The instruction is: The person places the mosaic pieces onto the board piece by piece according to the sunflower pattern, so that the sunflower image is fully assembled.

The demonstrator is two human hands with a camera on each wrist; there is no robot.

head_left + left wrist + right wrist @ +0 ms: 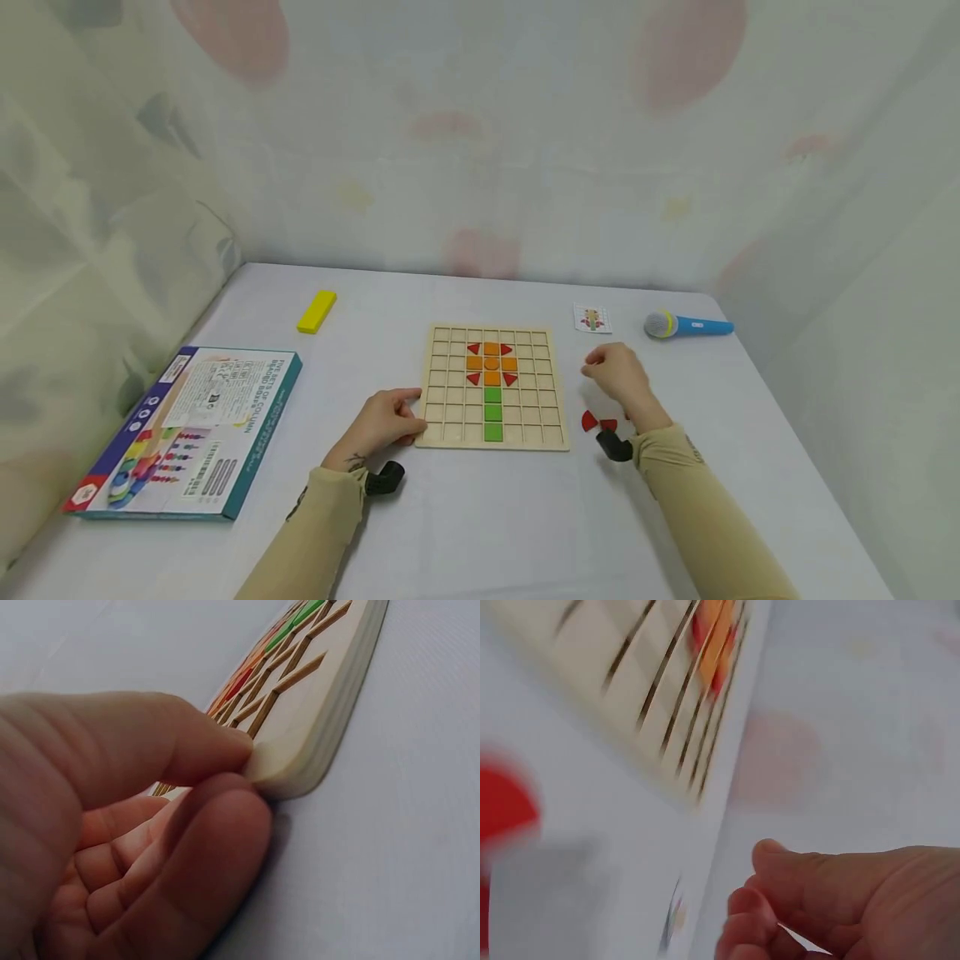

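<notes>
A wooden grid board (457, 412) lies on the table, holding orange squares (475, 363) around an orange disc (491, 363), several red wedge pieces (510, 379) at the corners and a column of green squares (492, 413) below. My left hand (378, 421) grips the board's left edge; in the left wrist view thumb and finger meet at its corner. Beyond the board's right edge, my right hand (621, 375) hovers over the table with loosely curled fingers. Nothing shows between its fingers (746, 907) in the right wrist view. Red wedges (589, 421) lie just below that hand.
A small pattern card (592, 318) and a blue toy microphone (693, 326) lie at the back right. Back left is a yellow block (317, 312). A flat toy box (195, 429) occupies the left side. Patterned cloth (480, 167) hangs behind the table.
</notes>
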